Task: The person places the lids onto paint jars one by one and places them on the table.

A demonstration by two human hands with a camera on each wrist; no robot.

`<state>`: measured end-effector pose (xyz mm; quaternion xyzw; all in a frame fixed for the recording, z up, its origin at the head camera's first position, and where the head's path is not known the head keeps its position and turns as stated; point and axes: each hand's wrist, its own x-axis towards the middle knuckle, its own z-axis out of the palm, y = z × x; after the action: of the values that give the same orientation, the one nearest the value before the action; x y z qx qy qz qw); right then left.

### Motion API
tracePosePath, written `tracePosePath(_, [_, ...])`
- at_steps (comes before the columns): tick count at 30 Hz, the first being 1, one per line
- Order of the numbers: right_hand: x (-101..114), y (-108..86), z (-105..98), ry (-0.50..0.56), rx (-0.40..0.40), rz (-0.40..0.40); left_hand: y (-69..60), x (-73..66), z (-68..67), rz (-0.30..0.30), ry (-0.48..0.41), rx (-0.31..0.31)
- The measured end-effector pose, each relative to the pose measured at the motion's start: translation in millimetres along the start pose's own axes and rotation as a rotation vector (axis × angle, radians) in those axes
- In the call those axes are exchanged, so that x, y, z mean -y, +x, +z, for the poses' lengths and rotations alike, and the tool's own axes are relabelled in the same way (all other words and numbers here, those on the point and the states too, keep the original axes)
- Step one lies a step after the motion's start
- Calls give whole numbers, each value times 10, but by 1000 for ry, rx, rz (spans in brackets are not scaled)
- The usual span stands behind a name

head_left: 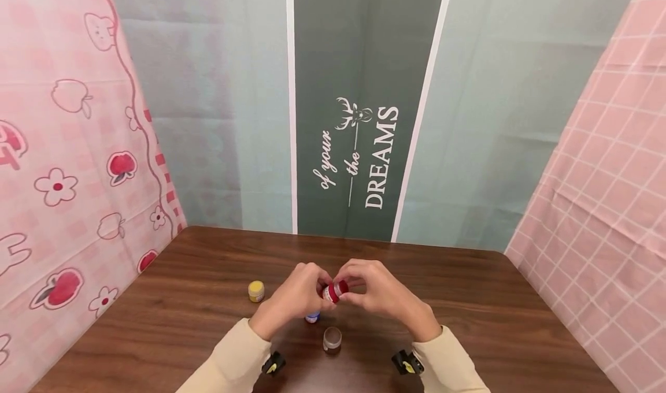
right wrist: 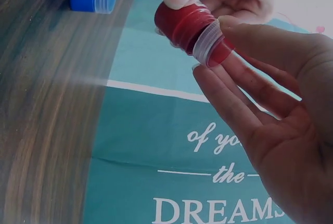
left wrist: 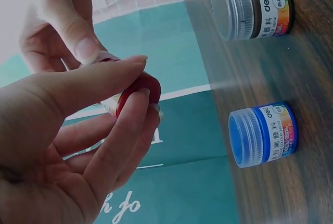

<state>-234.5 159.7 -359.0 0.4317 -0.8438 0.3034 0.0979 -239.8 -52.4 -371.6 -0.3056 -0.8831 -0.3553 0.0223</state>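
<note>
Both hands meet above the table around a small red paint jar (right wrist: 179, 23), held tilted on its side. My left hand (head_left: 296, 292) grips the jar's body between thumb and fingers. With thumb and fingertips, my right hand (head_left: 380, 289) pinches the clear ribbed lid (right wrist: 208, 44). The lid sits at the jar's mouth, and red threads show beside it in the right wrist view. Below the hands stand a blue paint jar (left wrist: 278, 133), partly hidden in the head view by the left hand, and a brown paint jar (left wrist: 270, 5), both with clear lids.
A yellow paint jar (head_left: 256, 291) stands on the brown wooden table (head_left: 208, 277), left of the hands. Behind the table hangs a green and grey cloth (head_left: 364, 63) with white lettering. Pink cloths (head_left: 603, 150) hang at both sides.
</note>
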Motion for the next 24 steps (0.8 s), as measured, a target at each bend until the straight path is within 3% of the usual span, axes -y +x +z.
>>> tracePosePath(10, [-6, -2, 35, -51, -4, -14, -19, -30, 4, -12, 25, -7])
tracePosePath(24, [-19, -25, 51, 35, 34, 12, -37, -64, 18, -22, 26, -4])
